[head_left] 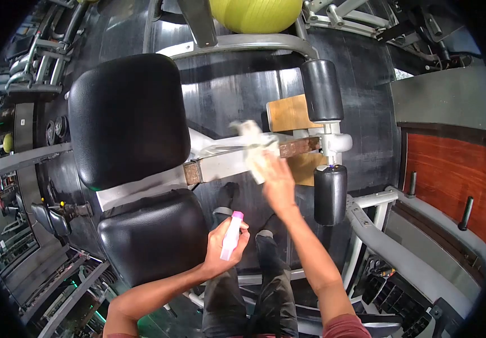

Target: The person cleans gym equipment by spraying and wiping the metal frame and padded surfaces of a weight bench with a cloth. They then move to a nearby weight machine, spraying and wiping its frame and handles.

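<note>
My left hand (224, 243) is wrapped round a pale bottle (231, 239) with a pink cap, held below the bench frame. My right hand (278, 183) presses a whitish cloth (252, 147), blurred by motion, against the metal beam (224, 163) of the bench. Right of the cloth, the beam has a rusty brown stretch (299, 147). At the beam's left end are a large black padded seat (128, 118) and a second black pad (152, 236). Two black foam rollers (322, 90) stand at its right end, one above and one below.
Wooden boards (294, 112) lie beneath the beam near the rollers. A yellow-green ball (256, 12) sits at the top. Grey machine frames (417, 248) stand at the right, with more equipment at the left. My legs are below the beam.
</note>
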The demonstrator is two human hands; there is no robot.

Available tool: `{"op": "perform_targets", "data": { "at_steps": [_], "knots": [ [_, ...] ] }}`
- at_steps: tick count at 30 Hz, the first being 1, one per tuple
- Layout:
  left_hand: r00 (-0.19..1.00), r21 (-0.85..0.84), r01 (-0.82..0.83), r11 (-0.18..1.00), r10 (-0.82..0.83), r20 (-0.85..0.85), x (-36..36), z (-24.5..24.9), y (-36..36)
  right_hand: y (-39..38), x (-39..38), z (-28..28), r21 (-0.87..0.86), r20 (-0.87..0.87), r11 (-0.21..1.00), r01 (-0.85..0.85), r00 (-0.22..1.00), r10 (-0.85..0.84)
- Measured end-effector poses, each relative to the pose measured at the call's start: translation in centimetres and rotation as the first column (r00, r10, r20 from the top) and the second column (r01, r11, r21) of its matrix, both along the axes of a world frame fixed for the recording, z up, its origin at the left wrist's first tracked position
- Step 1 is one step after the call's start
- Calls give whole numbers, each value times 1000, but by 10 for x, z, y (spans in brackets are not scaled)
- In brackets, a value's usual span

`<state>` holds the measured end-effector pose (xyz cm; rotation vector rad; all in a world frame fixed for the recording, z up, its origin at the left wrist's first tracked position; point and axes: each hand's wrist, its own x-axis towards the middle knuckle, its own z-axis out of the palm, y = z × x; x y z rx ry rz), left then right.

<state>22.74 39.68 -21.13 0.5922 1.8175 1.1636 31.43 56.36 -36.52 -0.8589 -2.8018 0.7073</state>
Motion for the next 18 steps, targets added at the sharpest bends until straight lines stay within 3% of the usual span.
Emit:
{"op": "perform_targets", "data": {
  "at_steps": [1, 2, 4, 5, 8, 10, 12, 13, 14, 16, 18],
  "knots": [
    [1000, 2, 2, 1000, -2, -1, 0, 0, 0, 10, 10, -5, 58, 102, 994, 93, 990, -98],
    [1000, 4, 8, 1000, -8, 2, 2, -2, -2, 12, 15, -19, 35, 100, 976, 214, 971, -216],
    [1000, -24, 12, 1000, -12, 10, 5, -6, -4, 2, 1, -11, -36, 26, 953, 301, 954, -300],
    [1000, -14, 11, 1000, -11, 6, 5, -7, -2, -9, -11, -10, -212, -84, 930, 299, 943, -322],
    [1000, -20, -2, 1000, 2, 6, 4, -6, -4, -46, -60, 35, -222, -281, 975, -28, 959, -36],
    [1000, -23, 7, 1000, -7, -9, 5, -8, -4, -60, -67, 51, -247, -269, 961, -121, 962, 52],
    [999, -40, -29, 999, 30, 34, 7, -10, -6, -41, -49, 37, -84, -282, 982, -170, 949, 140],
    [999, -47, -28, 999, 29, 27, 8, -10, -7, -27, -40, 36, -27, -194, 986, -162, 969, 154],
    [999, -52, -28, 998, 29, 22, 8, -10, -7, -15, -30, 15, 36, -168, 993, -113, 979, 117],
    [1000, -15, -14, 1000, 14, 28, 8, -6, -5, 2, -15, 0, -9, -18, 979, 205, 979, -205],
    [999, 56, 35, 998, -34, -24, 8, -3, -1, -12, -24, -4, -44, -46, 968, 246, 968, -247]
  ]
}}
